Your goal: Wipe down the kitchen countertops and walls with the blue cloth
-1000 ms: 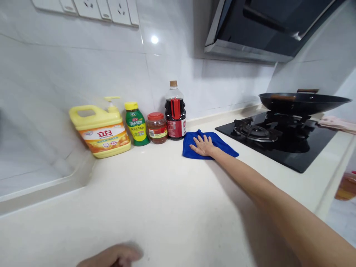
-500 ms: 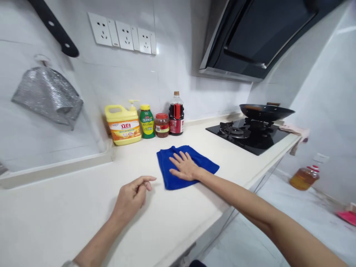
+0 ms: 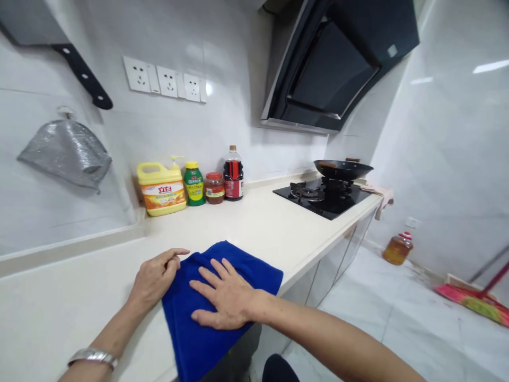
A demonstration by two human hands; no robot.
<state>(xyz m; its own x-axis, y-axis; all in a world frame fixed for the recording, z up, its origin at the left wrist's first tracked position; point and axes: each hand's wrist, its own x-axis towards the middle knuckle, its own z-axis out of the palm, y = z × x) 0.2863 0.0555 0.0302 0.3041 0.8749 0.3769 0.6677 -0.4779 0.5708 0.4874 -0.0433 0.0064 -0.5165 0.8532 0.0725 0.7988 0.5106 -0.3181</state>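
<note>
A blue cloth [image 3: 246,268] lies on the white countertop, its near part hanging over the front edge. My right hand [image 3: 226,297] is flat on it, palm down with the fingers spread. Beside the cloth's left edge is my left hand [image 3: 155,276], its index finger stretched out and the other fingers loosely curled. It is very close to the cloth; whether it touches cannot be made out. A metal watch band [image 3: 93,356] is around my left wrist.
Along the wall stand a yellow detergent jug [image 3: 163,193], a green bottle [image 3: 194,185], a red-lidded jar [image 3: 214,188] and a dark sauce bottle [image 3: 234,178]. A wok [image 3: 342,170] sits on the gas hob [image 3: 318,199] under the range hood [image 3: 334,69]. A cleaver [image 3: 83,77] hangs upper left.
My right hand and the blue cloth have moved toward me and left, and the cloth now overhangs the front edge. My left hand is closer to the cloth. The view has shifted right.
</note>
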